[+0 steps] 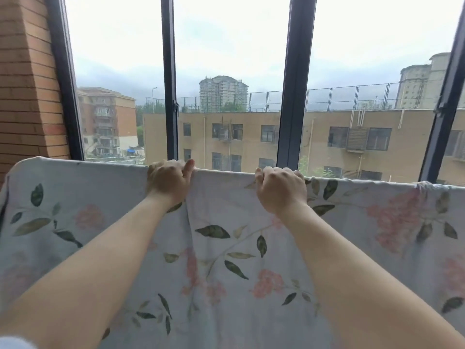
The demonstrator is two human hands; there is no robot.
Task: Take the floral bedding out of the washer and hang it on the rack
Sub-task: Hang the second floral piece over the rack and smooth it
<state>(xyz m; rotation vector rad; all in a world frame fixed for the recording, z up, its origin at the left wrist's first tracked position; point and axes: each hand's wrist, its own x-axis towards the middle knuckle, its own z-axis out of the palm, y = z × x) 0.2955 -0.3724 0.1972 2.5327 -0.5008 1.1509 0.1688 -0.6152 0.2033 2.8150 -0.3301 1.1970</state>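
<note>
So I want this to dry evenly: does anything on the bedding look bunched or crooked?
Only small things. The floral bedding is spread wide with a fairly level top edge, but it gathers into wrinkles near the upper right, and a vertical fold runs down below the left hand. The right hand grips the edge too.

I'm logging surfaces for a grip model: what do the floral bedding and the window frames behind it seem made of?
Floral bedding: thin woven fabric, likely cotton, matte; it drapes softly and creases along its top edge. Window frames: dark coated metal, probably aluminium; slim, straight, smooth profiles with a slight sheen.
</note>
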